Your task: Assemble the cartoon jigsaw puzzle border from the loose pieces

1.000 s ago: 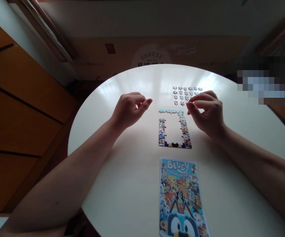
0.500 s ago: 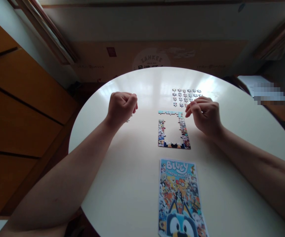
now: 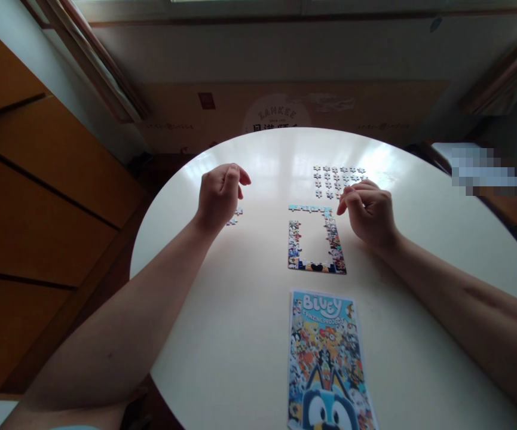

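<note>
My left hand (image 3: 219,194) hovers over the left of the table, loosely curled with a fingertip standing away from the thumb. Nothing shows in it. A few jigsaw pieces (image 3: 232,223) lie just below it, partly covered by the hand. My right hand (image 3: 372,215) is bent inward at the upper right corner of the joined puzzle border (image 3: 293,254), its thumb over the curled fingers. Anything held there is too small or hidden to see. The border forms an upright rectangle around bare tabletop, with a gap at its upper left side.
Several loose jigsaw pieces (image 3: 327,177) lie in rows beyond the border, partly behind my right hand. Nearer to me is a printed Bluey picture (image 3: 325,352). All rest on a round white table (image 3: 222,334). Wooden cabinet doors (image 3: 29,209) stand at the left.
My left hand has loosened from a tight fist, and more of the pieces below it shows. My right hand keeps nearly the same pose. The view has tipped slightly upward.
</note>
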Demonstrator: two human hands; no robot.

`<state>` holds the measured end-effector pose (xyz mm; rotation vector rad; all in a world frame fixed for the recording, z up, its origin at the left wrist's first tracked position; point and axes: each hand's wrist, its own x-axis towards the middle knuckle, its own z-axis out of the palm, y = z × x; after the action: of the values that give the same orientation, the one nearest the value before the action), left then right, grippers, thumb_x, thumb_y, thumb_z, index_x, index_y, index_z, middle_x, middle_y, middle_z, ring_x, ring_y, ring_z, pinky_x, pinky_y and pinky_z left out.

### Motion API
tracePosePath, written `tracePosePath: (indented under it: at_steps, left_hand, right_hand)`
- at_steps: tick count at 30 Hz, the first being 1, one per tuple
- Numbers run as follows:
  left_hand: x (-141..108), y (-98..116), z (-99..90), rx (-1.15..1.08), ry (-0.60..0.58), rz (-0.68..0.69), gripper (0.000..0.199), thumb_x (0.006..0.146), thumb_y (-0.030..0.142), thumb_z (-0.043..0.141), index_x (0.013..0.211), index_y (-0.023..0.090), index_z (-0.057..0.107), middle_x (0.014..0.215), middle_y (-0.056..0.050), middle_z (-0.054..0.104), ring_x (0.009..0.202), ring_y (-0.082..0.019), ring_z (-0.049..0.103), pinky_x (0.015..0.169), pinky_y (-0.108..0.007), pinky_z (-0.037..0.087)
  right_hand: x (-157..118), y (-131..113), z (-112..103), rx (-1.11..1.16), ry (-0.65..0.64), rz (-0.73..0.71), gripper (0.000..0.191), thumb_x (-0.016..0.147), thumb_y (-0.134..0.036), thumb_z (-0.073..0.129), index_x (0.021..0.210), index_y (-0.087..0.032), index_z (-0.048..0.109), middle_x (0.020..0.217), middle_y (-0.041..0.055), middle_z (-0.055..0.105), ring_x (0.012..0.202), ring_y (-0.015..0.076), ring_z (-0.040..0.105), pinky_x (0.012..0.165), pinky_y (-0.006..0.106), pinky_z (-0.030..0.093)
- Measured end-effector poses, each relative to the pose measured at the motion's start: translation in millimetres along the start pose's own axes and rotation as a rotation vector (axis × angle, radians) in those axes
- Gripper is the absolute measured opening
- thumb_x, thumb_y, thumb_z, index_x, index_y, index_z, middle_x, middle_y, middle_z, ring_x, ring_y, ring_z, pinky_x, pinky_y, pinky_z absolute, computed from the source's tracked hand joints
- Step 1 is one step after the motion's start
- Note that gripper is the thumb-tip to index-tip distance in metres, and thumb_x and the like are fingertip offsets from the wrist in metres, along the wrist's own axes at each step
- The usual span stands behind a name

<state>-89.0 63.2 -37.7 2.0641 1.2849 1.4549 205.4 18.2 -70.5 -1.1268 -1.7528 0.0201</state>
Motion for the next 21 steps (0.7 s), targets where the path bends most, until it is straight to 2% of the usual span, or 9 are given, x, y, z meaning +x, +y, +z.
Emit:
tracePosePath:
  at_steps: [3, 7, 13, 15, 17, 20, 21]
  left_hand:
    - [1, -3, -0.5, -0.024, 0.008, 0.014, 0.034, 0.096, 0.023, 0.035, 0.082, 0.017, 0.066, 0.075, -0.003, 0.065, 0.054, -0.011, 0.056, 0.049, -0.023, 0.041]
    - [-1, -3, -2.9, 0.029, 0.055, 0.055, 0.031, 0.086, 0.012, 0.036, 0.095, 0.018, 0.064, 0.079, -0.001, 0.063, 0.057, -0.011, 0.057, 0.053, -0.025, 0.044]
    - [4, 18, -4.8, 0.191, 0.108, 0.185, 0.029, 0.079, 0.009, 0.04, 0.093, 0.018, 0.064, 0.088, -0.004, 0.067, 0.075, -0.016, 0.063, 0.065, -0.029, 0.05]
    - [15, 26, -5.5, 0.283, 0.049, 0.208, 0.026, 0.079, 0.01, 0.043, 0.091, 0.018, 0.065, 0.088, -0.005, 0.068, 0.076, -0.017, 0.062, 0.067, -0.029, 0.05]
    - [30, 29, -7.7, 0.415, -0.09, 0.187, 0.023, 0.08, 0.014, 0.048, 0.09, 0.019, 0.067, 0.086, -0.005, 0.069, 0.072, -0.017, 0.061, 0.065, -0.029, 0.048]
    - [48, 21, -14.8, 0.555, -0.348, 0.078, 0.02, 0.082, 0.022, 0.053, 0.088, 0.021, 0.072, 0.082, -0.004, 0.072, 0.067, -0.017, 0.06, 0.061, -0.029, 0.045]
    - [52, 15, -18.0, 0.568, -0.382, 0.043, 0.021, 0.082, 0.023, 0.053, 0.088, 0.022, 0.073, 0.081, -0.004, 0.072, 0.066, -0.017, 0.061, 0.061, -0.029, 0.045]
  right_hand:
    - [0, 0, 2, 0.014, 0.013, -0.001, 0.053, 0.099, -0.034, 0.044, 0.048, -0.026, 0.058, 0.056, 0.001, 0.063, 0.068, 0.0194, 0.06, 0.077, 0.039, 0.045]
    - [1, 1, 5, 0.039, 0.033, 0.006, 0.052, 0.099, -0.033, 0.045, 0.049, -0.025, 0.059, 0.058, 0.0011, 0.064, 0.07, 0.02, 0.061, 0.078, 0.039, 0.045]
    - [2, 3, 6, 0.06, 0.029, 0.027, 0.051, 0.098, -0.033, 0.047, 0.049, -0.026, 0.06, 0.061, 0.0014, 0.065, 0.075, 0.0211, 0.062, 0.078, 0.041, 0.045]
    - [2, 3, 6, 0.074, 0.02, 0.021, 0.052, 0.098, -0.034, 0.046, 0.05, -0.026, 0.06, 0.061, 0.0016, 0.065, 0.075, 0.0211, 0.062, 0.078, 0.041, 0.045]
    - [2, 2, 5, 0.089, 0.014, 0.026, 0.052, 0.099, -0.036, 0.045, 0.05, -0.026, 0.059, 0.06, 0.0014, 0.065, 0.073, 0.0208, 0.062, 0.078, 0.041, 0.045]
    - [2, 1, 4, 0.12, -0.009, 0.04, 0.052, 0.1, -0.039, 0.046, 0.051, -0.026, 0.059, 0.06, 0.0014, 0.065, 0.071, 0.0208, 0.06, 0.077, 0.041, 0.045]
    - [2, 0, 4, 0.134, -0.019, 0.04, 0.052, 0.1, -0.041, 0.046, 0.052, -0.026, 0.06, 0.06, 0.0016, 0.065, 0.071, 0.021, 0.06, 0.077, 0.042, 0.045]
